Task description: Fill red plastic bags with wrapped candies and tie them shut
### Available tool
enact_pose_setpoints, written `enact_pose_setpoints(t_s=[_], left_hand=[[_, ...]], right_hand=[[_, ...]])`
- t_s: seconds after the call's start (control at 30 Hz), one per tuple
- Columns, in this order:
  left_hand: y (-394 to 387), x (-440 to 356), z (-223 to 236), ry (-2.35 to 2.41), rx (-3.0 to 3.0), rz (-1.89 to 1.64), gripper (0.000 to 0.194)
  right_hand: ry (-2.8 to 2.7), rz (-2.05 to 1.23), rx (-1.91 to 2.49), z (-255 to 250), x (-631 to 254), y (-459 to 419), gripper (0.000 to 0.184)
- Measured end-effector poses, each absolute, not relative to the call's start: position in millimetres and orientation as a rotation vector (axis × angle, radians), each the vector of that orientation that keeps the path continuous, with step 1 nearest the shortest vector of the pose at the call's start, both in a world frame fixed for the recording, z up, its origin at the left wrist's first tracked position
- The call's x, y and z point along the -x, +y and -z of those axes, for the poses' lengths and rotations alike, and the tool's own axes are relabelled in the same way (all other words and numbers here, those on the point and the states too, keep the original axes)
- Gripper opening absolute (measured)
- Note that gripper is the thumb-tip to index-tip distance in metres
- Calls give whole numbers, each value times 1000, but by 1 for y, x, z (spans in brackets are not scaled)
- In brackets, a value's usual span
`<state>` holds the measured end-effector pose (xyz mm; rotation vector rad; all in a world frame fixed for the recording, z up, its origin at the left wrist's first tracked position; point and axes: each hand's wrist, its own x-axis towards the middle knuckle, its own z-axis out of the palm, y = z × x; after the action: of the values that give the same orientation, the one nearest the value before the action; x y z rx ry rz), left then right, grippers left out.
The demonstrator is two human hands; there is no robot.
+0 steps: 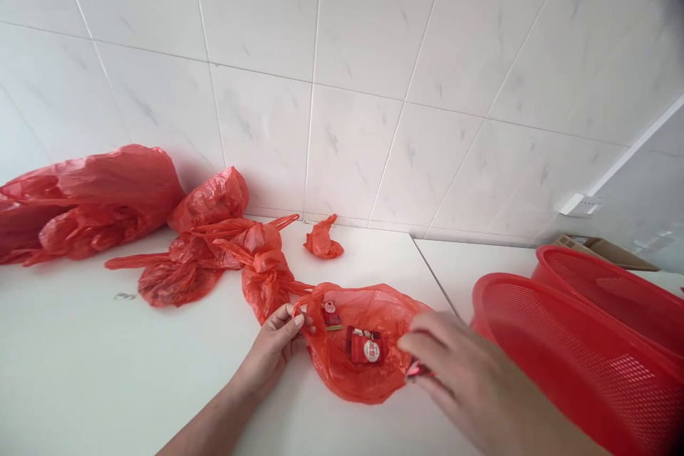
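A thin red plastic bag (347,388) lies spread open on the white table before me. My left hand (283,335) pinches its rim on the left side. Inside the bag rest a dark red wrapped packet (366,347) with a round white label and a smaller red packet (331,313) with a pink mark. My right hand (454,363), blurred, is over the bag's right edge with its fingers closed. A small shiny red packet (417,370) shows between the fingertips, mostly hidden by them.
Several filled red plastic bags (208,256) crowd the left side by the tiled wall (267,135). A small crumpled red bag (323,239) sits behind. At right stand two red mesh baskets (534,320), with a cardboard box (603,249) behind them. A seam (435,278) crosses the white surface.
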<state>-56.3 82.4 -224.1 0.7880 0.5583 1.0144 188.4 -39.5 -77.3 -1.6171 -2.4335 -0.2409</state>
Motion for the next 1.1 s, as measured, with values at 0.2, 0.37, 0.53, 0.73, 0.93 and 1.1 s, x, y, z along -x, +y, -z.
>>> enact_pose_setpoints(t_s=[0.2,0.37,0.53,0.73,0.93,1.1], left_hand=[[80,56,221,561,-793,-1036,16],[79,56,219,555,-778,-1035,19],[82,56,225,532,-779,-1038,15],[81,57,225,537,-783,-1035,13],[87,55,208,613,-836,-1070,18],[104,48,147,736,-972,-1298,25]], right_hand=[[-2384,61,1649,118,-157,-3,40],[-1994,259,1759,130,-187,6,54],[-1555,264,1843,168,-213,-13,62],[-1036,-336,1919,206,-218,-17,78],[-1091,-515,1798,175,-224,5,31],[-911,-457,1423,122,-222,42,31]])
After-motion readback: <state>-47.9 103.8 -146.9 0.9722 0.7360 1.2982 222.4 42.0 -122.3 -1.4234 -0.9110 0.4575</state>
